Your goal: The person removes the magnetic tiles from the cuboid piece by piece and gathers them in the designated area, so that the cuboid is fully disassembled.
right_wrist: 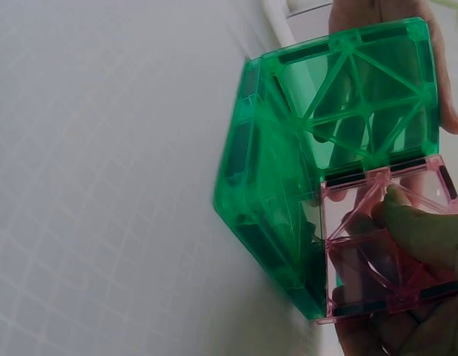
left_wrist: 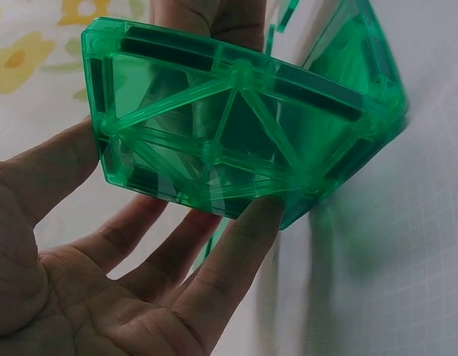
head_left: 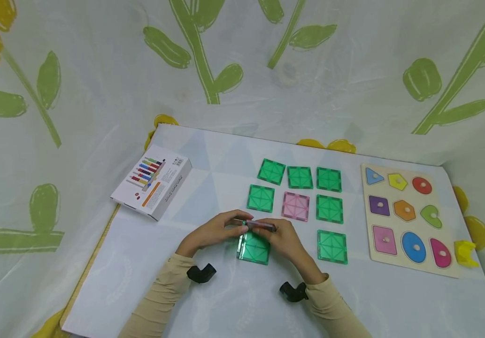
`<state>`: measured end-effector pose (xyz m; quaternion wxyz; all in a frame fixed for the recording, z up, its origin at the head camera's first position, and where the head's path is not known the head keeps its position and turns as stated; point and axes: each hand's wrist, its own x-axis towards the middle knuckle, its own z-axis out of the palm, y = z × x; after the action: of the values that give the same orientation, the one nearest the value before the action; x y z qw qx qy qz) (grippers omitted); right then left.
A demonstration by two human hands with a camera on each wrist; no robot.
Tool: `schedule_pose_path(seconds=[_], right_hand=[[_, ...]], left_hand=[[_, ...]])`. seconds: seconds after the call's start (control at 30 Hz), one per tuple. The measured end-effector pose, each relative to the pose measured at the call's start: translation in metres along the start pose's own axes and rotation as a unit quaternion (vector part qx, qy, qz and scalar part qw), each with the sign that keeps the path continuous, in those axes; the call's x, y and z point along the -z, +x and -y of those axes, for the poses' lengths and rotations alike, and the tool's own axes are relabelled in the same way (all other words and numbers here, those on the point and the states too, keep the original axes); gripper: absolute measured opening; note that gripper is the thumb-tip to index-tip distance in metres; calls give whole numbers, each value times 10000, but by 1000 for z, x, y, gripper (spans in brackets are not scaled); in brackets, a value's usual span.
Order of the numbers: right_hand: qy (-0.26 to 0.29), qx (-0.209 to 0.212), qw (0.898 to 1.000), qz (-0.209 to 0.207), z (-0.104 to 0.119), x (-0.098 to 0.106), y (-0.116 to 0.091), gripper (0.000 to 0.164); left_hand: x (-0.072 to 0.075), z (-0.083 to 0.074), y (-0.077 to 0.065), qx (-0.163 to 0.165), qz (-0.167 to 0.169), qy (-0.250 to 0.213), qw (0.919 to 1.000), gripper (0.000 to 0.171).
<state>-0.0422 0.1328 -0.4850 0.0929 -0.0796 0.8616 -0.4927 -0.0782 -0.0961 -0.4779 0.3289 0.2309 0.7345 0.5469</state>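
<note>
Near the front of the table, a green see-through square tile (head_left: 256, 249) lies flat, with a second green tile (left_wrist: 210, 153) standing along its left edge. My left hand (head_left: 212, 231) holds that upright tile, thumb on one edge and fingertips on another. Between the thumb and fingers of my right hand (head_left: 285, 238) is a pink see-through square tile (right_wrist: 370, 256). In the right wrist view, the pink tile stands edge to edge with the upright green one at a corner above the flat tile. Both hands meet there, and their fingers partly cover the tiles.
Beyond and right of my hands lie several loose green tiles (head_left: 328, 209) and a pink tile (head_left: 296, 206). A wooden shape puzzle board (head_left: 432, 206) is on the right, beside a yellow piece (head_left: 465, 253). A white box (head_left: 151, 180) sits at the back left.
</note>
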Motion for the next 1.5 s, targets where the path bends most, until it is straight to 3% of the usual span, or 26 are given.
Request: schedule_pose_path(seconds=[0.7, 1.5], right_hand=[[409, -250, 9988, 53, -3, -3, 2, 20], [506, -390, 9980, -6, -3, -2, 3, 20]], left_hand=[[1, 0, -2, -3, -37, 27, 10000, 46], [1, 3, 0, 9, -138, 47, 9999, 47]])
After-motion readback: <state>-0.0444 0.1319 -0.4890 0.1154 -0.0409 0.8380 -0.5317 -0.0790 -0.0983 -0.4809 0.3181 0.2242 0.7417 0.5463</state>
